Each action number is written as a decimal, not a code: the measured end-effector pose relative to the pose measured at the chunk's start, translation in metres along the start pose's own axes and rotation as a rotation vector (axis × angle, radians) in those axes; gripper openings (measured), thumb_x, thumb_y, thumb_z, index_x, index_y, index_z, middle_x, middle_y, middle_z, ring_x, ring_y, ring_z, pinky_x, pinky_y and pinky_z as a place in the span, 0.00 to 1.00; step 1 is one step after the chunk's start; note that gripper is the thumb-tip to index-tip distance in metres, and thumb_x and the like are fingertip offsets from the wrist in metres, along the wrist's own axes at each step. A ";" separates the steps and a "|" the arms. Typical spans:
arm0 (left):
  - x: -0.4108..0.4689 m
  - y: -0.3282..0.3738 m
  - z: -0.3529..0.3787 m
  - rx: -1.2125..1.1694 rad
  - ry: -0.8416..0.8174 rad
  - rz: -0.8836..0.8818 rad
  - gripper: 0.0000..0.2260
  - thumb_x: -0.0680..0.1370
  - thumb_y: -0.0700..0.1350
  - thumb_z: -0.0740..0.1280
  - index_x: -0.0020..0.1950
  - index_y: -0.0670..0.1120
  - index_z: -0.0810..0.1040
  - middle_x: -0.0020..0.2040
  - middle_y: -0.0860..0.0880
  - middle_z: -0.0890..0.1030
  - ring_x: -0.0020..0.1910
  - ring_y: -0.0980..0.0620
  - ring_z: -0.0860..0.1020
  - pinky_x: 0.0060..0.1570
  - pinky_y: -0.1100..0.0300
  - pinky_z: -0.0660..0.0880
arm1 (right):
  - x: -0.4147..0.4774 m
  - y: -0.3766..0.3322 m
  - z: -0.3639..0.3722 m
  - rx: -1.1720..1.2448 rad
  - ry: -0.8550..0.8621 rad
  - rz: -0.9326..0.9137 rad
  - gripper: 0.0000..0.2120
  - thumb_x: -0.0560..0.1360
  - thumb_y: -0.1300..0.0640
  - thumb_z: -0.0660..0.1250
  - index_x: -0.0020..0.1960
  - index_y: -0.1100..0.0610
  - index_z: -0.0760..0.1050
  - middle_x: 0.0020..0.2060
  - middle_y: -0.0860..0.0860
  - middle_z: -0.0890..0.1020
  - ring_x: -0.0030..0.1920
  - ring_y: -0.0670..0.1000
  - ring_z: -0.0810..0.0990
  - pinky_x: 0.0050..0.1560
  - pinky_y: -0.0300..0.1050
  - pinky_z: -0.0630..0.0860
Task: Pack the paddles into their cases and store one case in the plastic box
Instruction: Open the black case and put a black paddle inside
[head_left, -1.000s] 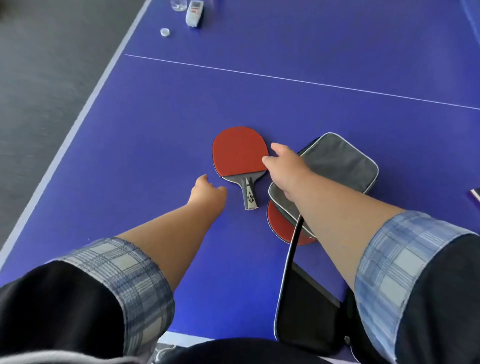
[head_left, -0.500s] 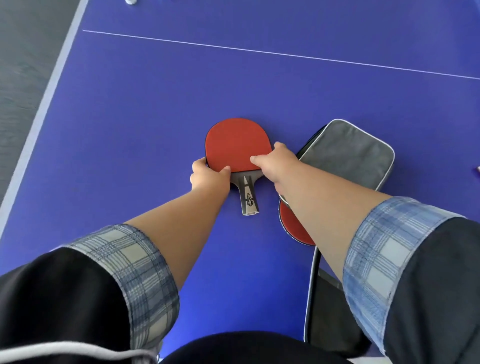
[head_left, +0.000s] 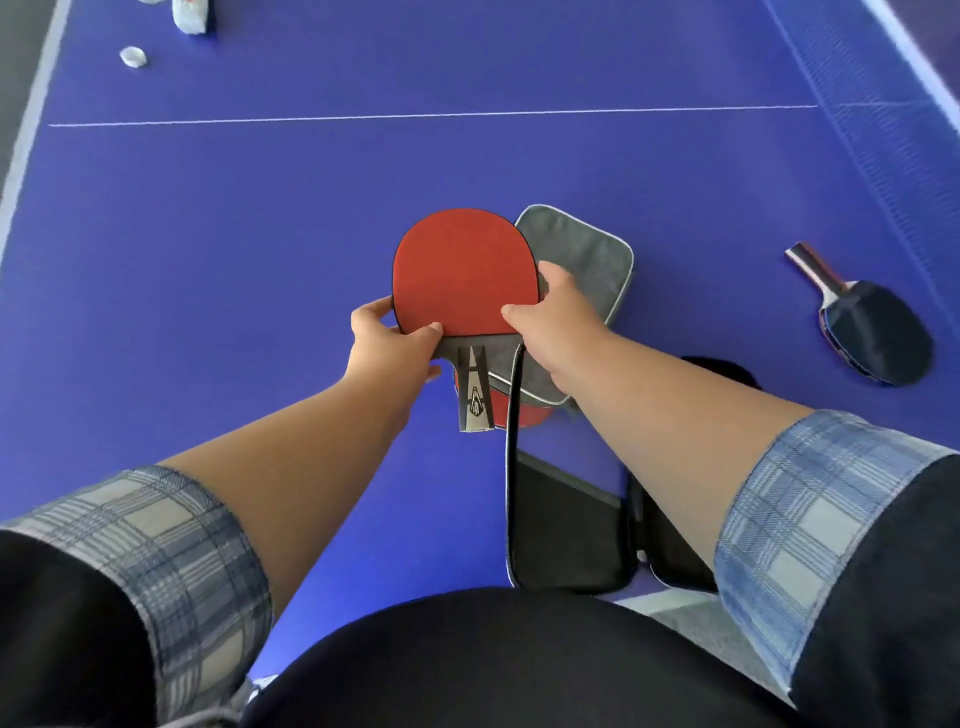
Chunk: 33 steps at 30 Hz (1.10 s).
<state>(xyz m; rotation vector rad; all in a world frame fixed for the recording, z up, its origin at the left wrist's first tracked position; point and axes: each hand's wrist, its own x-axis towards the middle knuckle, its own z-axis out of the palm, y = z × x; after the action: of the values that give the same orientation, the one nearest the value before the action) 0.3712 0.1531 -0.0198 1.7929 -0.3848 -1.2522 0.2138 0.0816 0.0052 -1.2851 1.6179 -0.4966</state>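
Note:
A red-faced paddle (head_left: 464, 270) with a short grey handle is lifted off the blue table (head_left: 234, 234). My left hand (head_left: 392, 345) pinches its lower left edge and my right hand (head_left: 558, 317) grips its lower right edge. Behind it lies a grey paddle case (head_left: 589, 260), partly under my right hand. A second red paddle (head_left: 524, 413) pokes out from beneath that case. A black open case (head_left: 566, 530) lies at the table's near edge under my right forearm. Another paddle, dark-faced (head_left: 875, 332), lies at the right.
A small white cap (head_left: 133, 56) and a white object (head_left: 189, 13) sit at the far left. The net (head_left: 883, 130) runs along the right side. A white line crosses the table beyond the paddles. No plastic box is in view.
Both hands closed on the red paddle's lower edges and lifted it off the table, moving it right over the grey case. The view shifted right, revealing the dark paddle.

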 end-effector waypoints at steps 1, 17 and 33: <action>-0.009 -0.001 0.013 0.021 -0.022 0.012 0.24 0.74 0.47 0.71 0.64 0.58 0.63 0.50 0.53 0.83 0.36 0.55 0.85 0.41 0.55 0.83 | -0.005 0.008 -0.017 -0.011 0.001 -0.004 0.33 0.77 0.57 0.69 0.78 0.48 0.61 0.53 0.43 0.80 0.47 0.44 0.79 0.38 0.33 0.71; -0.123 -0.074 0.205 0.431 -0.140 0.175 0.32 0.70 0.49 0.74 0.71 0.51 0.66 0.51 0.52 0.83 0.42 0.49 0.84 0.48 0.48 0.82 | -0.058 0.160 -0.228 -0.090 0.018 0.049 0.22 0.76 0.56 0.70 0.69 0.49 0.72 0.56 0.46 0.82 0.51 0.51 0.81 0.51 0.44 0.75; -0.138 -0.128 0.258 0.799 -0.034 0.059 0.23 0.77 0.42 0.66 0.71 0.44 0.66 0.61 0.43 0.78 0.52 0.41 0.79 0.47 0.52 0.76 | -0.061 0.247 -0.226 -0.295 -0.009 0.188 0.19 0.75 0.58 0.70 0.64 0.54 0.72 0.60 0.57 0.69 0.45 0.58 0.80 0.53 0.52 0.80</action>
<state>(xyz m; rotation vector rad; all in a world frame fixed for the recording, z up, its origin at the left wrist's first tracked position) 0.0574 0.1917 -0.0646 2.3865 -1.0621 -1.1672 -0.1077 0.1699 -0.0626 -1.3271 1.8314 -0.1394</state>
